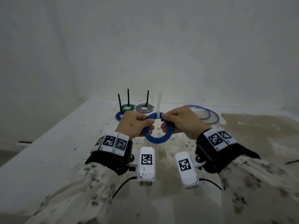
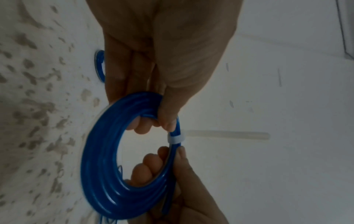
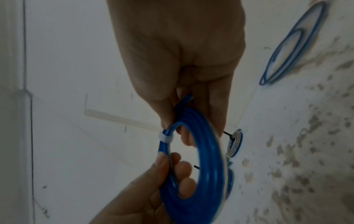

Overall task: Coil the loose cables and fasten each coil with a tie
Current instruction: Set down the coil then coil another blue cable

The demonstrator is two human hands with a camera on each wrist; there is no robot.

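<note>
A blue cable coil is held above the table between both hands. A white zip tie is looped around its top strands, and the tie's tail sticks straight up. My left hand pinches the coil just left of the tie, thumb on top and fingers through the ring. To the right of the tie my right hand pinches the coil the same way. In the left wrist view the tie sits between my left thumb and right thumb on the coil. The right wrist view shows the tie on the coil.
Three fastened coils with upright black ties lie at the back: blue, green and grey. Loose blue cable loops lie at the back right. A black tie lies at the right edge of the stained white table.
</note>
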